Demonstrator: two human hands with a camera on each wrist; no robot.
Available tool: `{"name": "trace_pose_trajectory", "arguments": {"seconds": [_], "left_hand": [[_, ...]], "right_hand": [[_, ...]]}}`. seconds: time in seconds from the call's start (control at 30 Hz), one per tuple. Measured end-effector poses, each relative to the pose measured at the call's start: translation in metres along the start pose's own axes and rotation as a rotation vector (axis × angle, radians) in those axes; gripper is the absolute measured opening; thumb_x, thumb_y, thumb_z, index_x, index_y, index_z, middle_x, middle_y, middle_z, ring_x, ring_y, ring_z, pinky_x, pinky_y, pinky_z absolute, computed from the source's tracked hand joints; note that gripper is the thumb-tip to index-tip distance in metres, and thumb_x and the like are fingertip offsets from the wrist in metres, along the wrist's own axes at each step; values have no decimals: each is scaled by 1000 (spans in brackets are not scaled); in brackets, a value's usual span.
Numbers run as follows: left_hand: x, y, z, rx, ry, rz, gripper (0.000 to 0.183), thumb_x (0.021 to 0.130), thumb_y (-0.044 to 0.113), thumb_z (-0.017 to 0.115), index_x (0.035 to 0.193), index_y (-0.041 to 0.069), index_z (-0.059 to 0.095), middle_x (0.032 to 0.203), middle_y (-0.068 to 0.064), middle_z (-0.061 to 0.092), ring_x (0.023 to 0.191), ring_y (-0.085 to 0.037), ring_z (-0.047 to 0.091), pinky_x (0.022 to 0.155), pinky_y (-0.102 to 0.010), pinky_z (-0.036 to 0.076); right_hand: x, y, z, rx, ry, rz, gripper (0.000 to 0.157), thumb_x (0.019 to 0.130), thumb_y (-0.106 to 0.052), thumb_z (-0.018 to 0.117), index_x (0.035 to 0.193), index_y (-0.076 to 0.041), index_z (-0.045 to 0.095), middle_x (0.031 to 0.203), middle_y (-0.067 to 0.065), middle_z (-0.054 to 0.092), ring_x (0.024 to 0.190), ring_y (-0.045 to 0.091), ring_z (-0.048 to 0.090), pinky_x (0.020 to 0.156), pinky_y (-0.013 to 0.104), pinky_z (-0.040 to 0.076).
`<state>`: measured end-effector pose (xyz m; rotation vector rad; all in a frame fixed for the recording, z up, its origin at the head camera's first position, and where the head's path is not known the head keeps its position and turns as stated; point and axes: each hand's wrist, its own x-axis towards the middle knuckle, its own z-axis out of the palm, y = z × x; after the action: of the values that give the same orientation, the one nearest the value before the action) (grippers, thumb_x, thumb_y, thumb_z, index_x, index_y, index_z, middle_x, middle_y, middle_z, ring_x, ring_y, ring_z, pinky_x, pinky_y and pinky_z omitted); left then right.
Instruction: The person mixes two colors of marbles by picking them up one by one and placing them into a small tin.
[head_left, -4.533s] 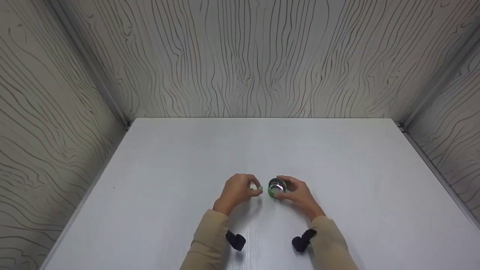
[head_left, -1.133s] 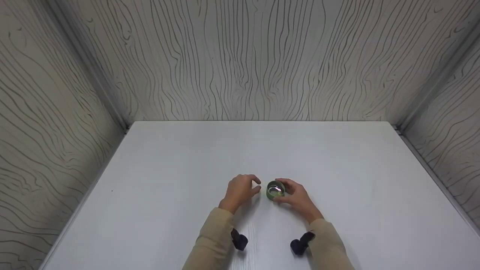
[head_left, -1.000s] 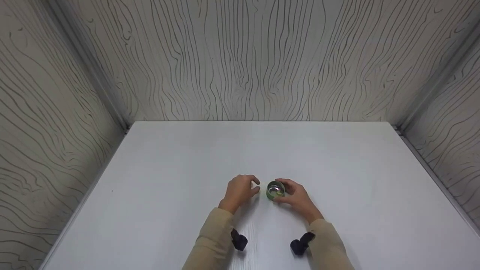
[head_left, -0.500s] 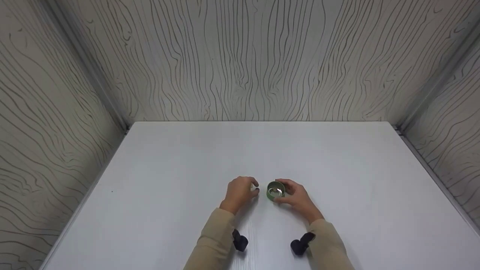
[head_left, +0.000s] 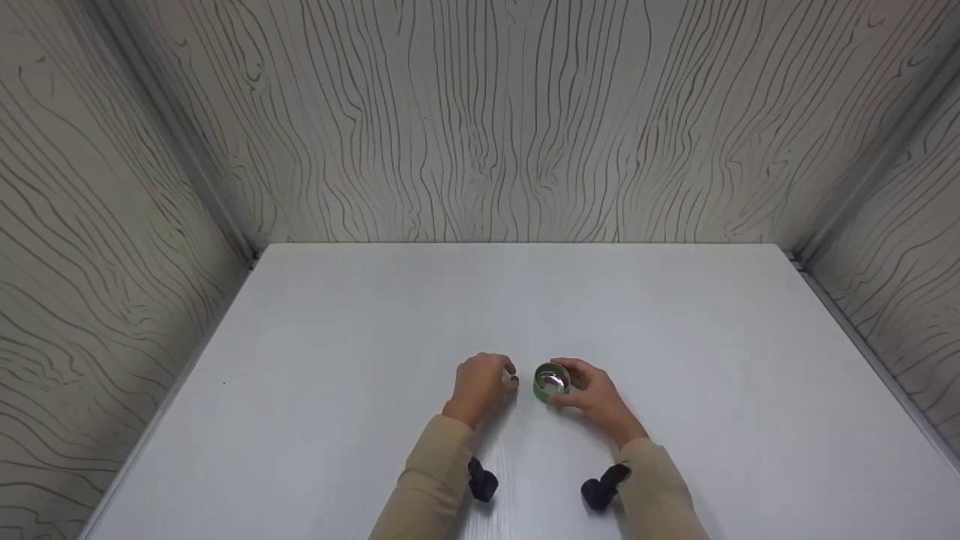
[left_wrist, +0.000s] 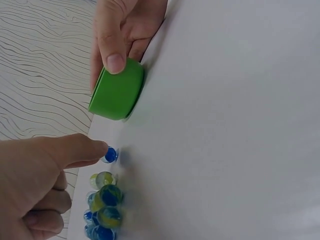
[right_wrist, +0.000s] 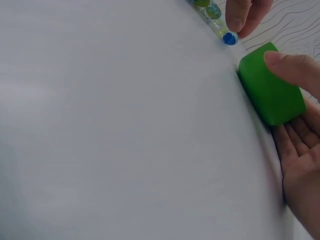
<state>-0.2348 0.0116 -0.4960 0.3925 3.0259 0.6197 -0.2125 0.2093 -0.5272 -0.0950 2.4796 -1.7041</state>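
My left hand point(head_left: 478, 386) is low over the table, left of the bowl. Its thumb and index finger pinch a blue glass marble point(left_wrist: 110, 155), which sits at or very near the tabletop. Behind that hand lies a cluster of several blue and yellow-green marbles point(left_wrist: 109, 196), mostly hidden by it in the head view. A small bowl point(head_left: 552, 381), green outside and shiny metal inside, stands on the table. My right hand point(head_left: 596, 394) grips its side, thumb point(right_wrist: 277, 57) on the near wall and fingers around the far side. Any marbles inside are hard to make out.
The white table point(head_left: 675, 322) ends at a wood-grain patterned wall point(head_left: 480, 120) at the back, with similar panels at both sides. Dark wrist mounts point(head_left: 482, 484) stick inward from both sleeves.
Earlier the left hand held a small marble beside the bowl, then its fingers parted and a yellow-green spot showed inside. Now they have drawn slightly left and closed on a blue marble. The bowl stays put.
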Motion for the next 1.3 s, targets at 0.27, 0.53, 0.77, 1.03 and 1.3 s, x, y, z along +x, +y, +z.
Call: {"name": "trace_pose_trajectory", "arguments": {"seconds": [0.27,0.53,0.77,1.03,1.3], "left_hand": [[-2,-2,0,-6,37,42,18,84,20,70,97,10,76,100,-7,75,97,-25,70,87,-36,54],[-1,-2,3,8,39,35,17,84,20,70,95,10,77,95,-6,76,93,-24,71,84,-35,55],[0,-1,4,11,47,52,16,84,20,70,94,10,77,95,-6,76,92,-23,71,83,-34,55],[0,-2,4,5,34,46,17,85,21,69,96,10,77,95,-5,76,92,-22,71,84,-34,55],[-1,-1,5,44,51,64,14,84,18,68,91,12,78,89,-2,77,86,-21,72,76,-32,56]], "right_hand": [[2,3,-1,37,-23,-13,64,75,-7,78,133,-2,53,140,20,53,136,37,46,114,47,34],[2,2,0,29,-5,13,64,74,-7,78,133,-5,54,140,19,53,135,36,47,113,47,35],[2,3,-1,30,-16,-11,63,75,-7,78,133,-3,53,140,20,52,135,38,46,113,47,35],[3,3,-2,14,-21,-12,64,74,-8,79,133,-3,53,140,20,52,136,37,46,114,46,34],[1,4,-3,9,-31,-25,64,77,-9,78,135,-1,51,139,22,53,134,39,47,113,47,35]]}}
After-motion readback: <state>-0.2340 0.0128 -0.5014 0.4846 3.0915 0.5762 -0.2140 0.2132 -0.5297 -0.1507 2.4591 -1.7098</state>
